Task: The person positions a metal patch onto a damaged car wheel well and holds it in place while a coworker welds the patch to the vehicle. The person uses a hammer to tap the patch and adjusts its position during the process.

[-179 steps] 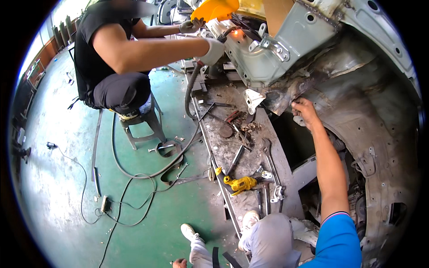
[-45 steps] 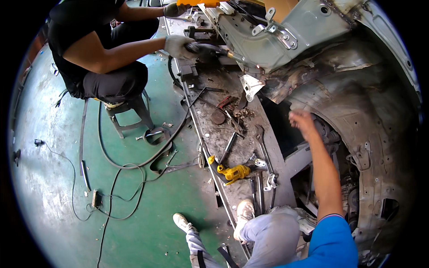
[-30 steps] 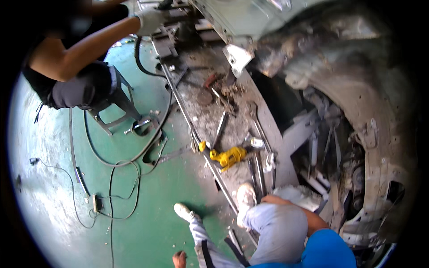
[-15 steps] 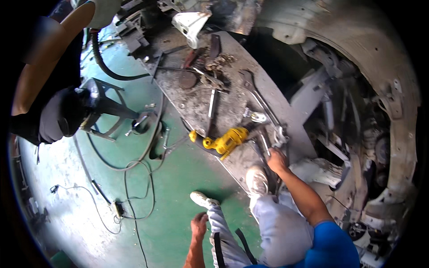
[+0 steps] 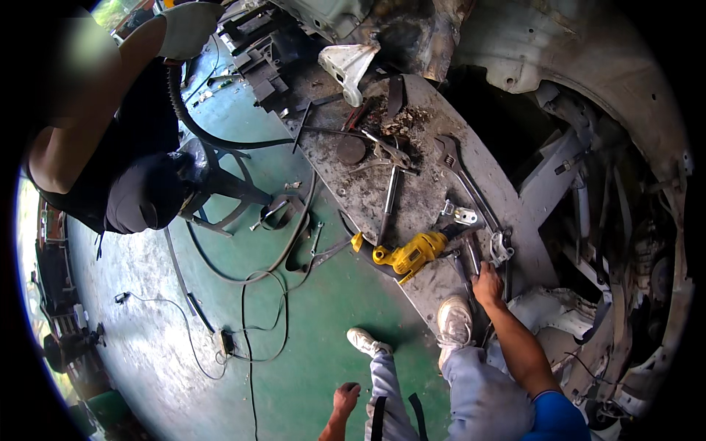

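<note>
My right hand is closed around the lower end of a short metal bar-shaped tool, whose exact kind I cannot make out. Just right of it lies a silver clamp-like metal piece. To the left rests a yellow power tool with a black end. Beyond these are a small silver bracket and a long adjustable wrench. My left hand hangs low over the green floor, fingers curled; a small dark patch shows at them, too unclear to name.
The worn metal plate carries my forward shoe, a round disc and a white bracket. A car body shell curves along the right. Cables loop over the floor. A person sits on a stool at left.
The view has shifted, so the whole scene sits further right and lower. My right hand remains on the bar-shaped tool. My left hand is still low, its fingers curled.
</note>
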The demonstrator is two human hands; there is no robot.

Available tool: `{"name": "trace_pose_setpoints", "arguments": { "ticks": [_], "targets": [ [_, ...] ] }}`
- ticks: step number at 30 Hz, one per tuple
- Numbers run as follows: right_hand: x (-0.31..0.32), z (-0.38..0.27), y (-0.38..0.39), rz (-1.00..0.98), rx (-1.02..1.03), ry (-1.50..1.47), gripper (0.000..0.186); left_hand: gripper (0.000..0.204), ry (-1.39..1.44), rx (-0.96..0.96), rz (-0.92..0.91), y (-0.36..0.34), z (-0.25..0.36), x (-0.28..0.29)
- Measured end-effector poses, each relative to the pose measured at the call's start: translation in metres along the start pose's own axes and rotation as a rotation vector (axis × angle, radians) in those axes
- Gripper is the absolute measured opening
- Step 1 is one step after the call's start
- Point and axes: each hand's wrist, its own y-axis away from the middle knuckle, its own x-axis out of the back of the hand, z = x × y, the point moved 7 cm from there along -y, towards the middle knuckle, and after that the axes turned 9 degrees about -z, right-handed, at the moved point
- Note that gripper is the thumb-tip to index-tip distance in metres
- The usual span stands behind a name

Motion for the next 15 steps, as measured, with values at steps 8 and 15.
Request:
{"name": "trace_pose_setpoints", "arguments": {
  "ticks": [8, 15],
  "targets": [
    [0.006, 0.001, 0.007, 0.023, -0.045, -0.071, 0.038, 0.033, 0.014, 0.039, 0.102, -0.003, -0.07, 0.039],
    [-0.001, 0.06, -0.005, -0.047, -0.13, -0.368, 0.048, 0.037, -0.068, -0.431, 0.415, -0.058, 0.175, 0.109]
  ]
}}
